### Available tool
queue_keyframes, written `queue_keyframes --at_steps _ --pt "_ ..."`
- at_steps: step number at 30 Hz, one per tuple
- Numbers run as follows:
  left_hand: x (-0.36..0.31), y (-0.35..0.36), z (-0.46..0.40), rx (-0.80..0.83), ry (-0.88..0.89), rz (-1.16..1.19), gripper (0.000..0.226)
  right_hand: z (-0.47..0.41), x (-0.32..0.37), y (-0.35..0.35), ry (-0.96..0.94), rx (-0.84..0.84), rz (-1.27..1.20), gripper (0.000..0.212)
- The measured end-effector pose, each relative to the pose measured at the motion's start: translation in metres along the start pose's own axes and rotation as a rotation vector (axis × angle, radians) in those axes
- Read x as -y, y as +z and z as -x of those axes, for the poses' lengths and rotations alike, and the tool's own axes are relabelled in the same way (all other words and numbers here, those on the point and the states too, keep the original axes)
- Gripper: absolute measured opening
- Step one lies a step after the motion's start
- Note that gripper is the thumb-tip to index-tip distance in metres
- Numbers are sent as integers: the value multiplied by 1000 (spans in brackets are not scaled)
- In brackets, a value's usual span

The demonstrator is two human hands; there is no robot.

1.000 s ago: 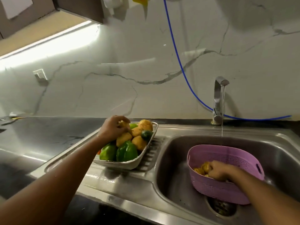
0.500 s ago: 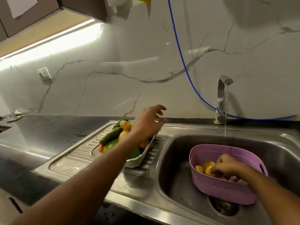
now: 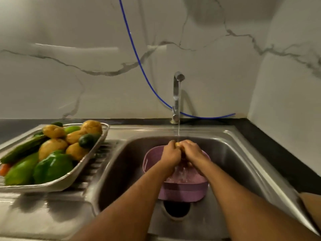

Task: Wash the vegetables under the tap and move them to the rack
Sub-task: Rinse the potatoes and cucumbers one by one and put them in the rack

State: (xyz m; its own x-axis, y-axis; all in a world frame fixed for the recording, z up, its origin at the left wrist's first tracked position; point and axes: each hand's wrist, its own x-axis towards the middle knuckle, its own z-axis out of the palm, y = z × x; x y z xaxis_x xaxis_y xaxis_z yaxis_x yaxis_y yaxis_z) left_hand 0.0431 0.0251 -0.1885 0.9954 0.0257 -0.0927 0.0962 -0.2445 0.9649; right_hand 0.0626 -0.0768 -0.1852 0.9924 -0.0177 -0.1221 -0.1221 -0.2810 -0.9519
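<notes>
Potato point(image 3: 177, 144) sits between our two hands under the thin stream from the tap point(image 3: 177, 94), above the purple basket point(image 3: 182, 187) in the sink point(image 3: 243, 159). Our left hand point(image 3: 171, 153) and right hand point(image 3: 192, 152) both curl their fingers around it. On the draining board to the left, our metal rack point(image 3: 83, 166) holds potatoes, green peppers point(image 3: 52, 166), cucumbers and a carrot.

One head-worn wide-angle camera looks forward and down from above the counter's front edge, facing the marble back wall point(image 3: 208, 58). The sink point(image 3: 243, 162) lies near and central, the tap point(image 3: 177, 94) straight ahead, the rack point(image 3: 73, 178) at the left edge, both forearms entering from below.
</notes>
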Motion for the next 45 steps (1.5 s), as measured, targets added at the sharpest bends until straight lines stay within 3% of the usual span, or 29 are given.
queue_keyframes --at_steps 4,13,19,23,29,34,40,45 --pt "9 -6 -11 41 -2 63 56 -4 -6 1 -27 -29 35 17" --pt "-2 -14 -19 33 85 348 29 2 6 -2 -96 -237 -116 29" --pt "-9 -20 -15 120 160 390 25 14 18 -1 6 -96 -264 48" --pt "-9 -20 -14 100 214 290 28 14 24 5 -3 -95 -207 49" --pt "-6 -2 -21 -18 365 -142 24 5 17 4 -37 -188 -83 54" --pt "-10 -2 -17 -54 420 -190 17 6 17 3 -115 -135 -116 51" --pt "-15 -8 -23 -88 307 0 31 9 15 14 -213 -36 -22 43" --pt "-8 -14 -20 -61 206 181 22 6 8 7 -169 -83 13 37"
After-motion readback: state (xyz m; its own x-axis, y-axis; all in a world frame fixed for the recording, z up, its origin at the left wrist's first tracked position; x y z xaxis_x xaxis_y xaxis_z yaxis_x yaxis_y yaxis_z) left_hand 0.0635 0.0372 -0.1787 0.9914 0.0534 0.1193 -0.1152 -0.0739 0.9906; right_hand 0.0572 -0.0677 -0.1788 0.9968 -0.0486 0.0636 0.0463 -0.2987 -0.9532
